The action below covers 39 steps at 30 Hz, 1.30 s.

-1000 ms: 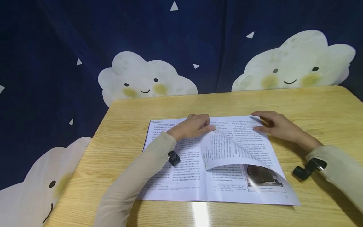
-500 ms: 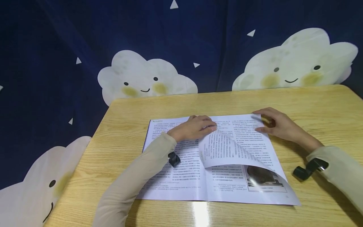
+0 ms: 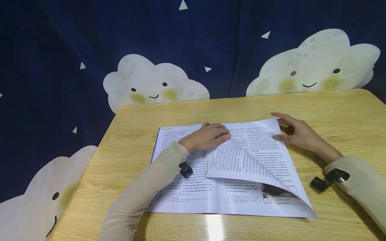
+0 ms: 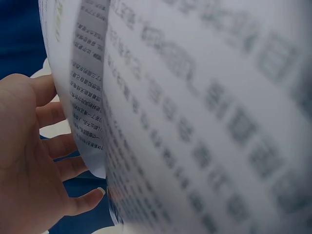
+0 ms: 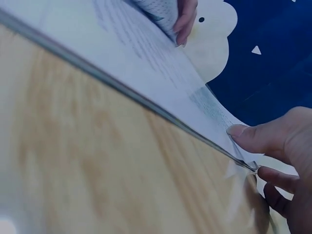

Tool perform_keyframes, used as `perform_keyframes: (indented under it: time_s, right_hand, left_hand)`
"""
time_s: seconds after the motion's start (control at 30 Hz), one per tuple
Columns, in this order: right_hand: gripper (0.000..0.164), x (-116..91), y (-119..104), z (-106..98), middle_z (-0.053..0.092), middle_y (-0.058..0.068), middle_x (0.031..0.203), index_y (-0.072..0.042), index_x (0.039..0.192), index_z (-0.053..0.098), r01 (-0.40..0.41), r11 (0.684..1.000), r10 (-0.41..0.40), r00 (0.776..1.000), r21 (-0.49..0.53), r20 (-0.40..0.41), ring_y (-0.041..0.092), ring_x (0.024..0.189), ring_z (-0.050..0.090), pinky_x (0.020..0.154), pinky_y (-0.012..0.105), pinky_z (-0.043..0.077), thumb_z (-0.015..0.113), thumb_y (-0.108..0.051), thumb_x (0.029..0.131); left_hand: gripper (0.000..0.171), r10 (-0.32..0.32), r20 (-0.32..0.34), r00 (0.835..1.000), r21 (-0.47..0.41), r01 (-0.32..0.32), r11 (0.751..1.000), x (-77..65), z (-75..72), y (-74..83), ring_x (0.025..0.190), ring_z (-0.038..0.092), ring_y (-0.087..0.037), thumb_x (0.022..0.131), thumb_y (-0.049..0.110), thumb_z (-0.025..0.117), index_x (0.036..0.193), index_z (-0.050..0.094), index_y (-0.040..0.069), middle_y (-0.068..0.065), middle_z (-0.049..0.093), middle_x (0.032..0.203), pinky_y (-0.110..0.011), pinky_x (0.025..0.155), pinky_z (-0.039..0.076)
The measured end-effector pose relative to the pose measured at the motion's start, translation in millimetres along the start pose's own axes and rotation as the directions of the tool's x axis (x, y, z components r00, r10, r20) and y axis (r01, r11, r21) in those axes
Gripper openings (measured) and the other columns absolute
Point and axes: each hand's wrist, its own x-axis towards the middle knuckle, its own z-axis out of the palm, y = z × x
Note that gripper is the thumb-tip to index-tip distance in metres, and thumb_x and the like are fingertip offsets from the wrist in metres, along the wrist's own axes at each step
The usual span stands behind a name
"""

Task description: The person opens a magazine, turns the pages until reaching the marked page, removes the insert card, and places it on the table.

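Observation:
A magazine (image 3: 199, 197) lies spread on the wooden table, printed with dense text. My left hand (image 3: 207, 136) is at its top middle and holds the far part of a leaf (image 3: 232, 164). That leaf curls over toward the left page, its near corner raised above a photo (image 3: 280, 193) on the right page. In the left wrist view the page (image 4: 87, 97) hides most of the left fingertips. At the upper right corner my right hand (image 3: 298, 134) pinches the magazine's edge. The right wrist view shows the thumb (image 5: 248, 137) on top and a finger at the edge below.
The pale wooden table (image 3: 144, 117) extends around the magazine. Behind it hangs a dark blue curtain (image 3: 223, 40) with smiling clouds and white triangles. A black wrist camera (image 3: 328, 179) sits on the right sleeve, another (image 3: 185, 169) on the left.
The leaf's near corner has swung leftward, past the middle fold. My left hand has shifted slightly right. The upper right corner has risen a little with my right hand.

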Motion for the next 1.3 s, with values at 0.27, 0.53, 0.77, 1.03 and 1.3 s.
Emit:
perform_keyframes:
  time_s: [0.27,0.53,0.77,1.03,1.3]
  right_hand:
    - [0.079,-3,9,5,0.059,0.021,0.129,-0.012,0.147,0.041,-0.009,0.997,0.012,0.999,0.078,-0.033,-0.008,0.103,0.052,0.081,0.003,0.038,0.079,0.0,0.078]
    - [0.071,-5,9,5,0.06,0.02,0.128,-0.007,0.144,0.044,-0.017,0.996,0.022,0.998,0.092,-0.052,-0.012,0.101,0.047,0.082,0.005,0.035,0.077,-0.002,0.081]
    - [0.069,-5,7,4,0.06,0.021,0.127,-0.006,0.144,0.043,-0.064,0.994,0.067,0.997,0.086,-0.041,-0.003,0.103,0.047,0.081,0.013,0.033,0.076,-0.009,0.084]
    - [0.065,-5,7,4,0.06,0.021,0.126,-0.005,0.142,0.046,-0.081,0.994,0.084,0.996,0.079,-0.042,0.003,0.105,0.049,0.08,0.012,0.033,0.075,-0.015,0.086]
    - [0.048,-7,9,5,0.053,0.023,0.134,0.0,0.132,0.056,-0.07,0.995,0.073,0.997,0.076,-0.035,0.032,0.115,0.053,0.08,0.005,0.035,0.071,-0.014,0.089]
  left_hand:
    - [0.033,0.003,-0.005,1.0,-0.007,-0.003,1.0,-5.9,0.5,-1.1,0.133,0.04,-0.017,0.105,0.034,0.036,0.125,0.057,0.017,-0.001,0.052,0.137,-0.044,0.111,0.022]
    - [0.038,-0.002,0.058,0.998,0.052,-0.001,0.999,-20.1,0.0,-2.7,0.141,0.028,-0.018,0.105,0.033,0.04,0.139,0.052,0.023,-0.003,0.041,0.148,-0.046,0.113,0.02]
    - [0.034,0.005,0.066,0.998,0.094,-0.011,0.996,-30.7,-0.5,-4.4,0.144,0.023,-0.022,0.105,0.033,0.039,0.134,0.054,0.025,-0.002,0.04,0.148,-0.05,0.112,0.023]
    - [0.02,-0.049,0.073,0.996,0.057,0.045,0.997,-39.1,-2.0,-10.1,0.141,0.026,-0.019,0.101,0.042,0.048,0.105,0.053,0.023,-0.001,0.036,0.149,-0.049,0.109,0.026]
    - [0.036,-0.158,0.125,0.98,0.041,0.154,0.987,-26.8,-7.8,-9.2,0.138,0.028,-0.023,0.092,0.046,0.063,0.112,0.052,0.018,-0.001,0.038,0.144,-0.051,0.107,0.025]
